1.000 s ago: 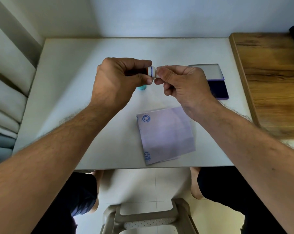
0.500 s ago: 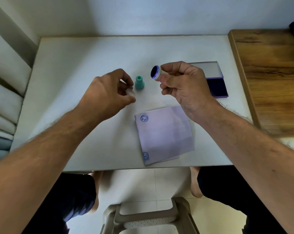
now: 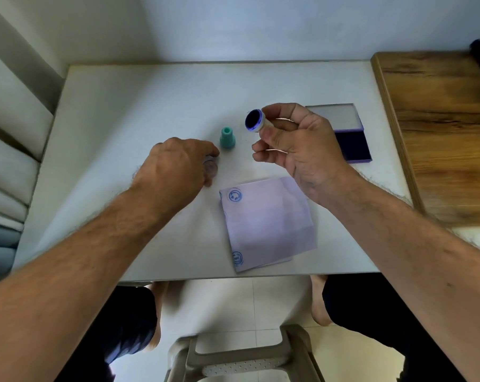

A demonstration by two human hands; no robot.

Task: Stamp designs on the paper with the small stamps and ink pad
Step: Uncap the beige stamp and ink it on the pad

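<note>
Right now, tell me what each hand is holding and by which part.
The right hand pinches a small white stamp by its body, inked face outward. The left hand holds a clear cap by its rim, low at the table.

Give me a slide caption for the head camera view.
Right hand holds an uncapped stamp; left hand sets its cap beside the twice-stamped paper.
</note>
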